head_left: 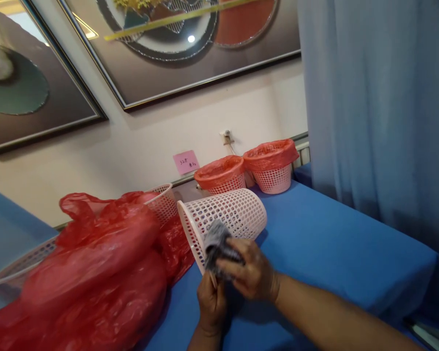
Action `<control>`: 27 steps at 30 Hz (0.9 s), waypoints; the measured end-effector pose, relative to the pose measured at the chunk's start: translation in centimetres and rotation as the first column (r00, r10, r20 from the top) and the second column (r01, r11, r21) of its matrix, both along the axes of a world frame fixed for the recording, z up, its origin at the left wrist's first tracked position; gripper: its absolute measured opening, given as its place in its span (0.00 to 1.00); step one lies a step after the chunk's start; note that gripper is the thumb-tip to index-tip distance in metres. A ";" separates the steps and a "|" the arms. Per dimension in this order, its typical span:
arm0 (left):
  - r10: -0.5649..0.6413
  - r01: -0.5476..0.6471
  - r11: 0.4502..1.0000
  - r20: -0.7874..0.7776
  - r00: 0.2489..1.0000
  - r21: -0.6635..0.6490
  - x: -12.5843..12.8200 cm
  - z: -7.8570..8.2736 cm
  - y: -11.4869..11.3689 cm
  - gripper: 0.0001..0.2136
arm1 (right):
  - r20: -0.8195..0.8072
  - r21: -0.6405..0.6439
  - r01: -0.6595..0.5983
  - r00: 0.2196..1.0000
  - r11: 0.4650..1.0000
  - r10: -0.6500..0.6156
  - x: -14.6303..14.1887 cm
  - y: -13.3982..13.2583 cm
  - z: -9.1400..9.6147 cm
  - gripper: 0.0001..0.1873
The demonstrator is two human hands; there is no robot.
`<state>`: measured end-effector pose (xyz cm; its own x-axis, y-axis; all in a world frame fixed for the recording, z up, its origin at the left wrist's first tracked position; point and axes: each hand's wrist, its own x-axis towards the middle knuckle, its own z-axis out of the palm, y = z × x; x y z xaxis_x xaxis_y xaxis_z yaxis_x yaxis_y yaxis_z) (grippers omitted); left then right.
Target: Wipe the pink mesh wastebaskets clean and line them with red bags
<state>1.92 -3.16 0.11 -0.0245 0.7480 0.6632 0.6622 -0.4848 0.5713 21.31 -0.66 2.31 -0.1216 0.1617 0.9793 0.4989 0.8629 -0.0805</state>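
My right hand (251, 273) is closed around a small grey folded bundle (216, 243), maybe a rolled plastic bag. My left hand (210, 302) sits just below it, fingers curled, pinching the bundle's lower edge. Both hands are in front of the rim of a white perforated basket (234, 214) lying on its side on the blue table (332, 243), its opening turned toward me.
A heap of red plastic bags (95, 273) covers the table at left, over other white baskets (18, 268). Two upright baskets lined with red bags (219, 175) (272, 163) stand by the wall. A blue curtain (380, 107) hangs at right.
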 end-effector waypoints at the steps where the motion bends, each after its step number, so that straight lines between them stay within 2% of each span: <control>1: -0.010 0.010 1.000 -0.015 1.000 -0.001 0.0 0.1 -0.1 0.23 | 0.025 0.048 -0.035 0.999 0.998 0.034 -0.5 -0.6 0.0 0.33; 3: -0.011 0.011 1.000 -0.003 1.000 -0.007 0.1 0.2 -0.2 0.22 | 0.006 0.024 -0.028 1.000 0.999 0.028 -0.5 -0.5 -0.1 0.32; 5: -0.002 0.003 1.000 0.030 1.000 -0.016 0.5 0.2 -0.1 0.21 | -0.081 -0.137 0.058 0.994 0.989 -0.069 0.7 1.2 -0.3 0.32; 6: 0.004 -0.003 1.000 0.042 0.999 -0.019 0.7 0.2 -0.1 0.20 | -0.141 -0.254 0.111 0.979 0.961 -0.150 1.6 2.5 -0.5 0.32; 7: 0.009 -0.008 1.000 0.047 0.999 -0.018 0.9 0.1 0.0 0.20 | -0.200 -0.387 0.153 0.949 0.909 -0.245 2.8 3.9 -0.7 0.31; 9: 0.007 -0.006 1.000 0.030 1.000 -0.012 1.1 0.1 0.1 0.19 | -0.307 -0.647 0.156 0.843 0.746 -0.442 5.0 6.9 -1.1 0.30; 11: -0.003 0.003 1.000 0.007 1.000 -0.003 1.3 0.1 0.2 0.19 | -0.352 -0.793 0.055 0.772 0.607 -0.529 6.5 9.0 -1.5 0.32; 12: -0.009 0.009 1.000 -0.003 1.000 0.001 1.3 0.2 0.2 0.18 | -0.365 -0.819 0.015 0.757 0.573 -0.542 6.9 9.5 -1.6 0.33; 13: -0.019 0.019 1.000 -0.016 1.000 0.002 1.3 0.3 0.2 0.18 | -0.373 -0.818 0.000 0.760 0.575 -0.532 6.9 9.5 -1.6 0.33; 14: -0.030 0.030 1.000 -0.028 0.999 0.007 1.3 0.4 0.2 0.17 | -0.378 -0.790 0.011 0.778 0.613 -0.502 6.6 9.2 -1.5 0.34; 15: -0.042 0.043 0.999 -0.045 0.998 0.016 1.4 0.5 0.2 0.17 | -0.371 -0.734 0.042 0.811 0.678 -0.451 6.0 8.4 -1.3 0.34; 18: -0.081 0.086 0.995 -0.115 0.990 0.041 1.3 0.7 0.1 0.16 | -0.230 -0.407 0.087 0.954 0.909 -0.194 3.6 4.5 -0.3 0.36; 19: -0.096 0.103 0.994 -0.140 0.985 0.045 1.2 0.7 0.1 0.16 | -0.150 -0.278 0.052 0.984 0.959 -0.097 2.8 3.1 0.0 0.36; 20: -0.112 0.122 0.991 -0.162 0.980 0.049 1.2 0.7 0.1 0.15 | -0.073 -0.163 0.003 0.997 0.987 -0.015 2.1 1.8 0.2 0.37; 22: -0.143 0.156 0.986 -0.189 0.971 0.055 1.0 0.8 0.0 0.15 | 0.028 -0.001 -0.091 0.995 0.996 0.091 1.2 0.1 0.5 0.35; 24: -0.157 0.171 0.984 -0.198 0.968 0.056 1.0 0.8 -0.1 0.14 | 0.026 0.020 -0.095 0.995 0.995 0.094 1.1 0.1 0.4 0.33; 26: -0.143 0.154 0.987 -0.188 0.972 0.044 1.2 0.8 -0.1 0.15 | -0.076 -0.130 0.008 0.997 0.992 -0.018 1.9 1.6 0.0 0.33; 27: -0.134 0.144 0.989 -0.182 0.974 0.040 1.3 0.8 -0.1 0.16 | -0.143 -0.254 0.073 0.983 0.964 -0.112 2.6 2.8 -0.2 0.33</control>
<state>3.23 -3.28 0.90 0.1992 0.6996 0.6862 0.6750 -0.6056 0.4214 23.93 2.11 2.11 0.0553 0.4042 0.9130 0.5399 0.7571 -0.3679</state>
